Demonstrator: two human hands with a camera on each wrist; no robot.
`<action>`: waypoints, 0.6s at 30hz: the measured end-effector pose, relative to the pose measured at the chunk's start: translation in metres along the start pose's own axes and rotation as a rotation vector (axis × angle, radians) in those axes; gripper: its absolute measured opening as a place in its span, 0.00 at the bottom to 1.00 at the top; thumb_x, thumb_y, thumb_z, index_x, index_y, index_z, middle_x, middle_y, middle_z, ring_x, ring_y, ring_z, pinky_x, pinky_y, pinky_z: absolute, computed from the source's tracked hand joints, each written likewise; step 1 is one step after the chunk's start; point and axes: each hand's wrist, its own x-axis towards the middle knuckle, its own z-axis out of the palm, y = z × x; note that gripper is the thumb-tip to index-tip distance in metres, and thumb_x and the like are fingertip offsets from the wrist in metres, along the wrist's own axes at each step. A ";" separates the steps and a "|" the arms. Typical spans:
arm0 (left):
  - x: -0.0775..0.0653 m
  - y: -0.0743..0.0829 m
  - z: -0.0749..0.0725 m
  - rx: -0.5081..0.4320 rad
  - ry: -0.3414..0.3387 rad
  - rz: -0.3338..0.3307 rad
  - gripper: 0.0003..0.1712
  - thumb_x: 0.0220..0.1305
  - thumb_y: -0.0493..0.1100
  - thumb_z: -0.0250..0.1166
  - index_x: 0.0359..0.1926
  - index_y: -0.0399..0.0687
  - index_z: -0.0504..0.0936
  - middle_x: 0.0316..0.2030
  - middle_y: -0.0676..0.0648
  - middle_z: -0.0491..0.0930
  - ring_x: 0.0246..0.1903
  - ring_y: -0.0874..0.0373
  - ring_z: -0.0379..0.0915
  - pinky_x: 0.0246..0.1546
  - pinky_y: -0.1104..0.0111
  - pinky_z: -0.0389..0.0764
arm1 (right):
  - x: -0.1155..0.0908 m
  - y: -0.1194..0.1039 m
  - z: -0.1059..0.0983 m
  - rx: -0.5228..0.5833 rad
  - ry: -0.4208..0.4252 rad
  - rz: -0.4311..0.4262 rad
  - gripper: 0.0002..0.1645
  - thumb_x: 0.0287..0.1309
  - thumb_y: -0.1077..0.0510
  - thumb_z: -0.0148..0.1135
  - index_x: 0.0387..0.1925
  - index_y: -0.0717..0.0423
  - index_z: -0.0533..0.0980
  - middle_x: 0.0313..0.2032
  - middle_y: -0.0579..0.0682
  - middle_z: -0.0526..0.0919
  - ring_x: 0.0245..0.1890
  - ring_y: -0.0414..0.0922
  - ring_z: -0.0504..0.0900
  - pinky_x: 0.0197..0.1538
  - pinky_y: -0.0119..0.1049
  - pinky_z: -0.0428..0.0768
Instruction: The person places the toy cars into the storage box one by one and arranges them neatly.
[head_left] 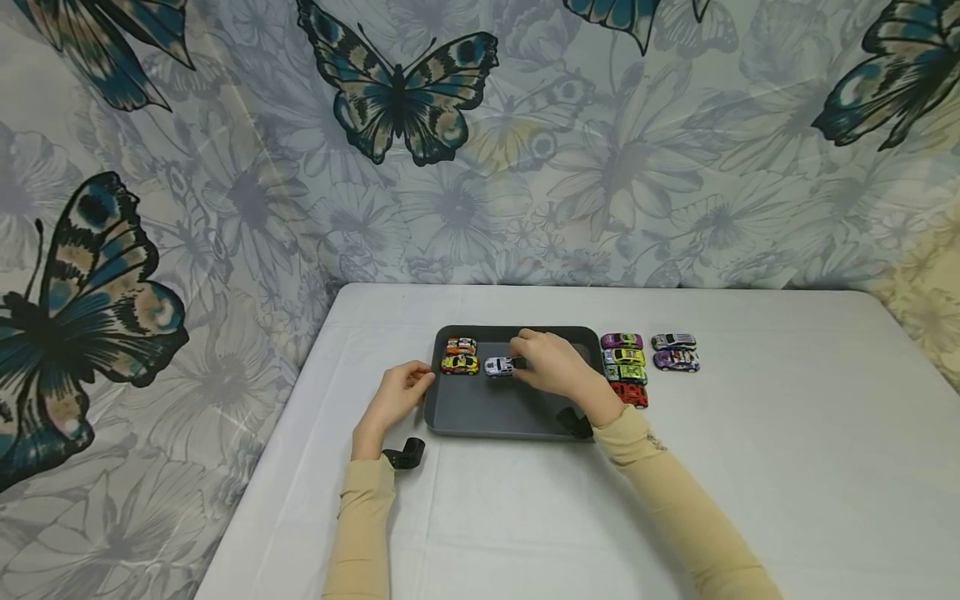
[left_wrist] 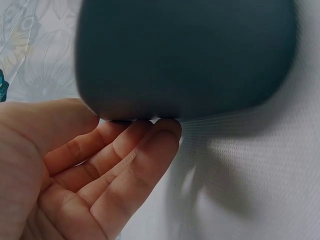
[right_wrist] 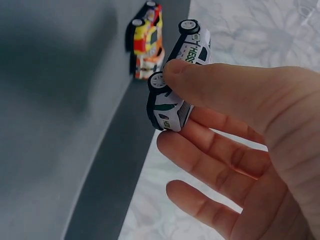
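Note:
A white toy car with green lettering is pinched between the thumb and fingers of my right hand. In the head view that car is over the dark grey tray, tilted in the right wrist view. My left hand holds the tray's left edge, thumb and fingertips against it in the left wrist view. Inside the tray at the left, an orange-and-white toy car stands behind a yellow toy car.
Right of the tray runs a column of toy cars: purple, yellow, green and red. Farther right are a silver toy car and a purple toy car. A white cloth covers the table.

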 end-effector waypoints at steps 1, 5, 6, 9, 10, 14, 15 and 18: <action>0.000 0.000 0.000 -0.001 -0.001 0.001 0.12 0.65 0.37 0.58 0.45 0.32 0.78 0.34 0.41 0.79 0.30 0.54 0.77 0.27 0.69 0.79 | 0.002 -0.001 0.002 -0.004 -0.006 -0.005 0.13 0.46 0.58 0.72 0.34 0.56 0.77 0.32 0.50 0.76 0.28 0.45 0.77 0.34 0.37 0.77; 0.000 -0.001 0.000 0.004 -0.002 0.010 0.12 0.65 0.37 0.58 0.45 0.32 0.78 0.34 0.41 0.79 0.29 0.55 0.77 0.27 0.69 0.78 | 0.010 -0.006 0.008 -0.017 -0.028 -0.024 0.14 0.46 0.57 0.72 0.34 0.57 0.77 0.32 0.50 0.76 0.28 0.45 0.77 0.33 0.36 0.77; 0.000 -0.001 0.000 0.007 -0.001 0.011 0.12 0.65 0.37 0.58 0.45 0.32 0.78 0.34 0.41 0.79 0.29 0.55 0.77 0.27 0.69 0.78 | 0.012 -0.007 0.010 -0.019 -0.032 -0.027 0.14 0.46 0.57 0.72 0.34 0.57 0.77 0.31 0.50 0.76 0.28 0.44 0.77 0.33 0.36 0.77; 0.000 0.000 0.000 0.014 0.001 0.006 0.12 0.65 0.37 0.58 0.45 0.32 0.78 0.34 0.41 0.79 0.29 0.55 0.77 0.27 0.69 0.78 | 0.016 -0.011 0.013 -0.023 -0.047 -0.029 0.14 0.46 0.56 0.72 0.33 0.56 0.77 0.31 0.49 0.76 0.28 0.44 0.77 0.33 0.36 0.76; 0.000 0.000 0.000 0.014 0.000 0.004 0.12 0.65 0.37 0.58 0.45 0.32 0.78 0.34 0.41 0.79 0.30 0.54 0.77 0.27 0.69 0.79 | 0.018 -0.013 0.014 -0.023 -0.050 -0.031 0.13 0.46 0.57 0.72 0.33 0.56 0.77 0.31 0.49 0.76 0.28 0.44 0.77 0.33 0.37 0.76; 0.000 0.001 0.000 0.012 0.000 -0.002 0.13 0.65 0.37 0.58 0.46 0.32 0.78 0.34 0.41 0.79 0.30 0.54 0.77 0.27 0.68 0.79 | 0.023 -0.018 0.017 -0.018 -0.061 -0.046 0.13 0.46 0.57 0.72 0.34 0.57 0.78 0.32 0.50 0.77 0.29 0.45 0.78 0.34 0.37 0.77; 0.000 0.001 0.000 0.011 0.000 -0.001 0.13 0.65 0.37 0.58 0.46 0.31 0.78 0.34 0.41 0.79 0.30 0.54 0.78 0.27 0.68 0.79 | 0.024 -0.019 0.017 -0.016 -0.063 -0.050 0.13 0.46 0.57 0.72 0.34 0.57 0.78 0.32 0.50 0.77 0.30 0.45 0.78 0.34 0.37 0.77; 0.000 0.001 0.000 0.008 -0.002 -0.003 0.13 0.65 0.36 0.58 0.46 0.31 0.78 0.34 0.41 0.79 0.30 0.54 0.78 0.27 0.68 0.79 | 0.028 -0.022 0.019 -0.011 -0.073 -0.056 0.13 0.46 0.58 0.72 0.35 0.57 0.79 0.33 0.50 0.78 0.31 0.45 0.79 0.34 0.37 0.77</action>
